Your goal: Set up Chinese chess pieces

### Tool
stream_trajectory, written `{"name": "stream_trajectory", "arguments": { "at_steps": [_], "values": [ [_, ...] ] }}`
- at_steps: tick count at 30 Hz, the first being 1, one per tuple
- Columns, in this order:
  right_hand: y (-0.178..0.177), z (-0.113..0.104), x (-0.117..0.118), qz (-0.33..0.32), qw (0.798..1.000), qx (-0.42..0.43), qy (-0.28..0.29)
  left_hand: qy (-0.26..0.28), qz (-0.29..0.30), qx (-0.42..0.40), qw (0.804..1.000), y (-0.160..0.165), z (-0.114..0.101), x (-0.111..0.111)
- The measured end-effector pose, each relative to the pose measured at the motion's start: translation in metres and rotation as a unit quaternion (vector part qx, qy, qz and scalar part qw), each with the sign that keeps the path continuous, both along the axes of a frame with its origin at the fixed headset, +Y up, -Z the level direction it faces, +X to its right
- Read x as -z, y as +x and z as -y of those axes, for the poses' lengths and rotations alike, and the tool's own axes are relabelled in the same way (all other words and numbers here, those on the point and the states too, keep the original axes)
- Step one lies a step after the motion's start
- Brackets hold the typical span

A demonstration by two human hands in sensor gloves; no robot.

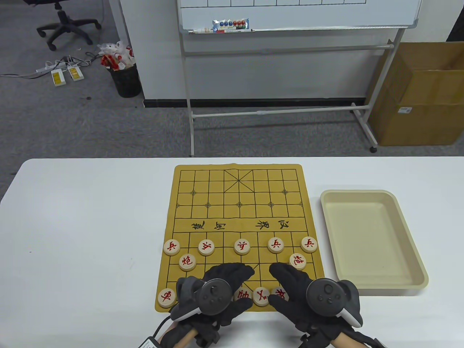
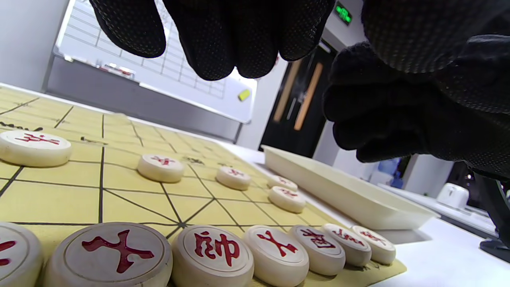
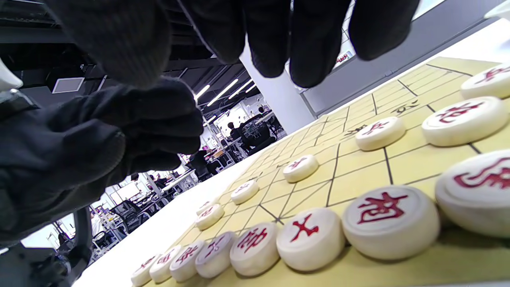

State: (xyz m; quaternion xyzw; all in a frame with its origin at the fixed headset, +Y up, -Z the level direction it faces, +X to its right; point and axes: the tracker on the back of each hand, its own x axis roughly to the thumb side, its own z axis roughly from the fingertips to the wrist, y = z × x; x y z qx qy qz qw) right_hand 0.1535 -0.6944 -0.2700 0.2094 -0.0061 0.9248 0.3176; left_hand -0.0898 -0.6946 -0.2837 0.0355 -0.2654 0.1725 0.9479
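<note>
White tabletop (image 1: 90, 224) is carrying a yellow chess board mat (image 1: 239, 217), with a whiteboard on a stand (image 1: 297, 14) and a cardboard box (image 1: 417, 94) standing on the grey carpet beyond it.

Both gloved hands are hovering low over the near edge of the mat. The left hand (image 1: 217, 290) is lying palm down with its fingers (image 2: 223, 40) loosely spread and hanging clear above the back row; nothing is showing in its grasp. The right hand (image 1: 308, 293) is mirroring it just beside, fingers (image 3: 310, 44) likewise spread and empty, pointing toward the far left.

Under and between the hands, the near row of red-lettered pieces (image 2: 215, 249) is sitting edge to edge along the mat's near line; the general piece (image 1: 243, 294) and an advisor piece (image 1: 261, 296) are peeking out between the two gloves, and a chariot piece (image 1: 166, 298) is resting at the near left corner. Farther out, two cannon pieces (image 1: 187, 261) are sitting one near each side of the mat, and beyond them five soldier pieces (image 1: 241, 246) are lining up just short of the river lettering. The far half of the mat is showing only its grid.

To the right of the mat, a cream tray (image 1: 413, 253) is lying close beside it.
</note>
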Motion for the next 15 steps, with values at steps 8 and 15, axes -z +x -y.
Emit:
{"name": "stream_trajectory", "arguments": {
  "at_steps": [8, 15],
  "values": [
    [-0.0018, 0.0035, -0.001, -0.014, 1.0, -0.009, 0.006, 0.001, -0.004, -0.002, 1.0, -0.0004, 0.0, 0.0007],
    [-0.002, 0.0069, -0.0003, -0.017, 1.0, -0.02, -0.001, 0.002, -0.001, 0.01, 1.0, 0.0009, 0.003, 0.0011]
  ]
}}
